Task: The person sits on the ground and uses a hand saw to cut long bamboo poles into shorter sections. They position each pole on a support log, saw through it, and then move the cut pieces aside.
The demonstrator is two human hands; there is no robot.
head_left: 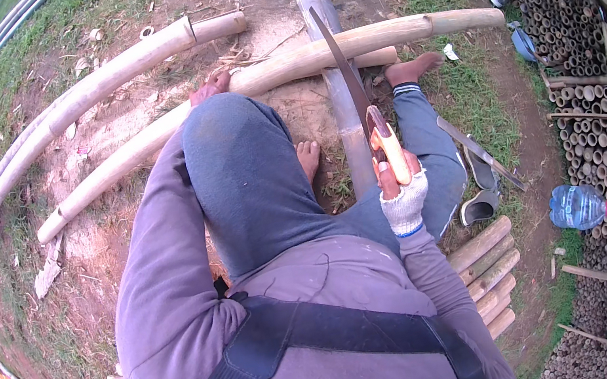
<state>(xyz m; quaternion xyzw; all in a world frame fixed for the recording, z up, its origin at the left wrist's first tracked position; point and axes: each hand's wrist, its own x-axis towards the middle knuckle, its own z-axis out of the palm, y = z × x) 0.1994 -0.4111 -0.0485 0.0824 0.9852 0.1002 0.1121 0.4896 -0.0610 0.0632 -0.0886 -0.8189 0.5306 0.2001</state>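
Note:
A long peeled bamboo pole (283, 68) lies in front of me, crossing over a grey bamboo log (353, 133). My left hand (211, 88) grips the pole beyond my raised knee; the knee hides part of the hand. In a fingerless white glove, my right hand (402, 187) is closed round the orange-brown handle of a handsaw (348, 73). The saw's long, slightly curved blade points away from me and passes across the pole beside the log. Whether its teeth touch the bamboo, I cannot tell. Under the pole's right part, another bamboo end (378, 57) shows.
More long bamboo poles (93, 84) lie at the left. By my right leg are a long flat blade (480, 152) and a shoe (479, 207). Cut bamboo lengths (483, 256) lie near my right elbow. Stacked bamboo pieces (603, 131) and a clear bottle (581, 206) line the right side.

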